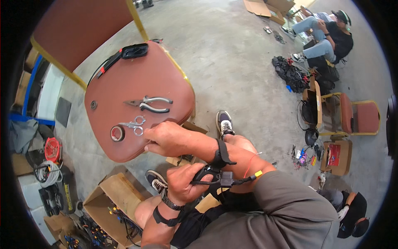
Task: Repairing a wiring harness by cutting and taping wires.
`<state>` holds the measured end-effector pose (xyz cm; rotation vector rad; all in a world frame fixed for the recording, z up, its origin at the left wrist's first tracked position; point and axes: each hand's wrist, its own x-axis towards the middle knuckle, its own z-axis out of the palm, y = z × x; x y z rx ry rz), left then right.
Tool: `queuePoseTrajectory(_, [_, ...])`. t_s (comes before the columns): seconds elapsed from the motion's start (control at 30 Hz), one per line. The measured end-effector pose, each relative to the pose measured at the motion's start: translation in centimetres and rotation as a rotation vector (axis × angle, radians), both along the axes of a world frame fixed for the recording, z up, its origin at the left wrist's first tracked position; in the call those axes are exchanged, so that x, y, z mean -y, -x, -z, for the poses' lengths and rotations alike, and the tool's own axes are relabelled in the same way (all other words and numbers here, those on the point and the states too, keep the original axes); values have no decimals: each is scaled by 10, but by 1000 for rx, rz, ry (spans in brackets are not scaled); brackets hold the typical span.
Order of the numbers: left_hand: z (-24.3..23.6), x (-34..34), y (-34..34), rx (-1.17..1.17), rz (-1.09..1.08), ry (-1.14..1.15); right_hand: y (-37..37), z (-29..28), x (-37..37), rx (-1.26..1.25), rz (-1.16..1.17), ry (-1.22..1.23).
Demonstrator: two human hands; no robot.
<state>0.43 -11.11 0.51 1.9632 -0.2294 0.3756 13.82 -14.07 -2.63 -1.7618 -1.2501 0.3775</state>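
Grey sleeve cloth (294,199) was seen closest. By the grip of the left hand (180,186), a black cabled device (202,173) was clamped beside the strapped right wrist (219,154). The right hand (165,139) was curled; whether anything was held cannot be told. Beyond, scissors (134,124), tape (117,133) and pliers (151,103) were laid on a chair (124,89).

The left hand (179,184) gripped a black cabled device (202,173); the right hand (168,140) hovered near metal scissors (132,124) on a reddish-brown chair seat (107,135). Pliers (151,103), a tape roll (112,133), a small ring (93,101) and a black-and-red corded device (134,50) also lay there. Two other people (340,41) (354,213) sat or crouched to the right.
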Motion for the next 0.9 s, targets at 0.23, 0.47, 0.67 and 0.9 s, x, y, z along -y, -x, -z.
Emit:
queuePoseTrajectory(0.23, [5, 1, 2, -34, 60, 56, 1, -3, 1, 5, -18, -11])
queuePoseTrajectory(0.47, [8, 4, 2, 29, 29, 99, -4, -8, 3, -68, -51, -46])
queuePoseTrajectory(0.67, [11, 5, 3, 104, -110, 70, -5, -15, 4, -180, -28, -46])
queuePoseTrajectory(0.9, [14, 7, 0, 136, -261, 97, -2, -26, 4, -319, 22, 53])
